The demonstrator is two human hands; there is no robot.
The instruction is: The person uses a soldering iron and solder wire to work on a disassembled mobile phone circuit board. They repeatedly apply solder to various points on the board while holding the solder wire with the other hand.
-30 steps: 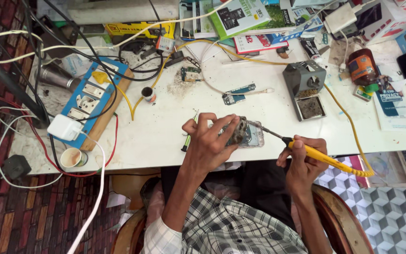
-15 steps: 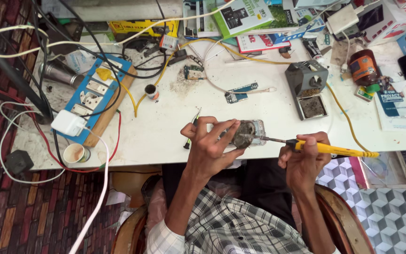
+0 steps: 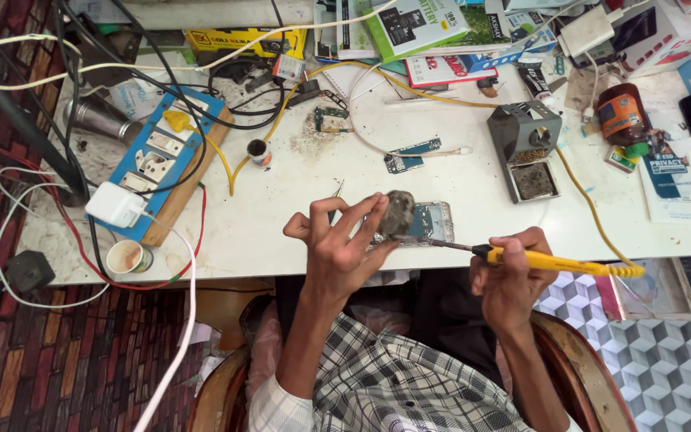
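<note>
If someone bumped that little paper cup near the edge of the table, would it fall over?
Probably yes. The paper cup looks small and thin-walled, so it is likely light and easy to tip or slide. It stands close to the table's front edge, so a push might send it off. White and red cables run right beside it, and a tugged cable could knock it.

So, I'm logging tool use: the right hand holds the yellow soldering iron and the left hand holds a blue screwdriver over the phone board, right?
Not quite. In the head view the left hand holds a grey wad, not a screwdriver. The right hand does hold the yellow soldering iron at the phone board.
</note>
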